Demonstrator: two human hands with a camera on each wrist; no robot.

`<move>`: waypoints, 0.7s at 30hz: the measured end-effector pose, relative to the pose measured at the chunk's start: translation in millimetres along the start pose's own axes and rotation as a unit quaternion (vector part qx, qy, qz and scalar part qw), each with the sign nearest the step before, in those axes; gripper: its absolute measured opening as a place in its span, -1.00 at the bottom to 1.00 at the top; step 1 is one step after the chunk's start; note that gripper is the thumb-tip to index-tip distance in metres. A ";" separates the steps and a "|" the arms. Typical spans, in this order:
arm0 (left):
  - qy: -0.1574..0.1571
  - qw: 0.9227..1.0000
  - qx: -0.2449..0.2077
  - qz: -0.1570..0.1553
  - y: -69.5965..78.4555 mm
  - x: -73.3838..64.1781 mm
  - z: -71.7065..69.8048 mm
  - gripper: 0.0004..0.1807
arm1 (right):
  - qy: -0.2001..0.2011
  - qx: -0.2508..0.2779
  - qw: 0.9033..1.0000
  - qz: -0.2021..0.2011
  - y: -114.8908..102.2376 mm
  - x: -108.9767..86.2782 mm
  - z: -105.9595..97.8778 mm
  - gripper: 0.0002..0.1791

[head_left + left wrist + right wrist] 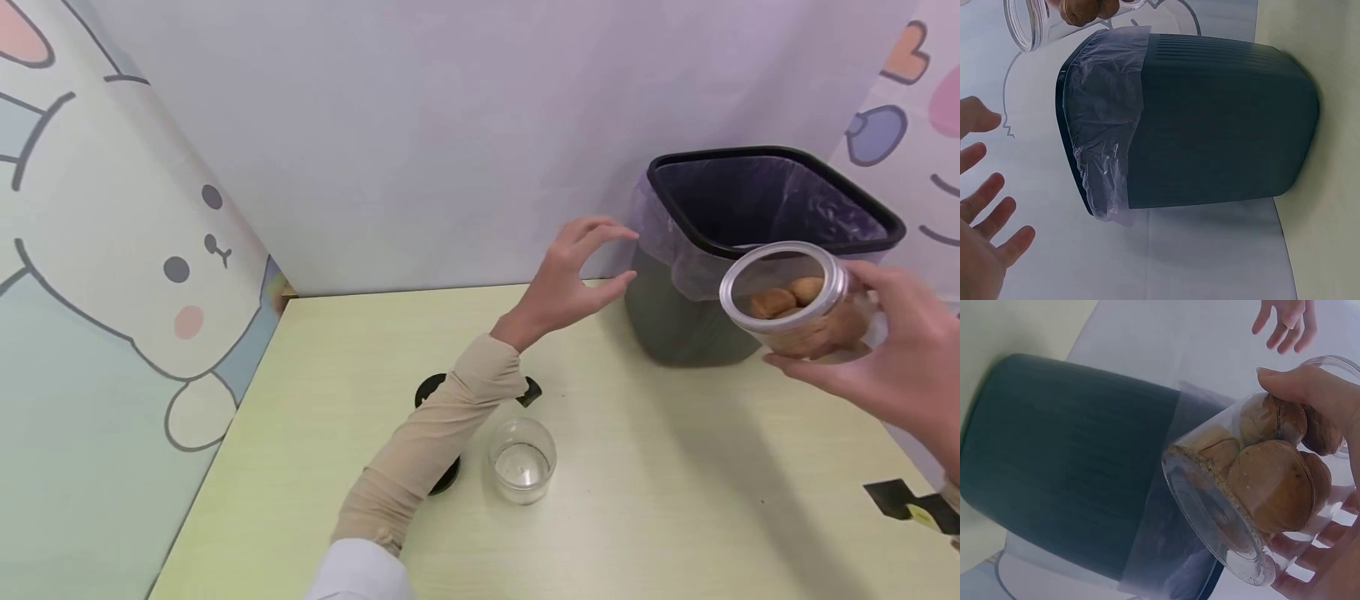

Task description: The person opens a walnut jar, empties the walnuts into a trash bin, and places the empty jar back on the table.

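My right hand (907, 358) grips a clear jar (1216, 512) around its side, tilted with its open mouth to the left in the head view. Several walnuts (1275, 481) lie inside it, and brown crumbs line its base. The jar is in front of the near rim of a dark bin (690, 325) lined with a translucent bag (1107, 125). To the left of the bin, my left hand (562, 279) is raised with nothing in it, thumb and fingers spread apart. Below the left forearm stands a second clear jar (522, 462) with no lid on.
Round black lids (447, 477) lie on the pale table (637, 517), partly hidden under the left sleeve. Behind the table rises a white wall (412, 150). Cartoon-printed panels (135, 275) flank it on both sides.
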State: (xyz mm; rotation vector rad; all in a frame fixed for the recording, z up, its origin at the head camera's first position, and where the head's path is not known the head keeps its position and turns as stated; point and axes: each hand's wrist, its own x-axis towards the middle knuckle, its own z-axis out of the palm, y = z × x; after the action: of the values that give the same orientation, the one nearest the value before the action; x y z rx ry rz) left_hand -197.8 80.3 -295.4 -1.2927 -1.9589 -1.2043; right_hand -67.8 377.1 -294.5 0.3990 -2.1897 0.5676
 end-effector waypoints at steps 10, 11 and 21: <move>0.009 1.000 -0.003 0.004 -2.7 15.6 22.7 -0.68 | 0.004 0.025 1.000 -0.005 20.6 12.2 -17.0 0.37; 0.006 1.000 -0.002 0.003 -2.0 17.8 25.2 -0.68 | 0.008 0.032 0.999 -0.003 22.4 12.9 -18.0 0.39; -0.034 0.999 0.010 0.003 7.3 34.2 45.7 -0.69 | 0.031 0.156 0.985 0.065 38.4 15.3 -27.1 0.28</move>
State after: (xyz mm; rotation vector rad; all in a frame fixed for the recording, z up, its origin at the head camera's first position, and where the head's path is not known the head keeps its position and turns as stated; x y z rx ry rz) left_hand -203.0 137.2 -288.0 -1.3441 -2.0094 -1.1481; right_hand -77.5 422.5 -277.3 0.3980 -2.0808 0.9888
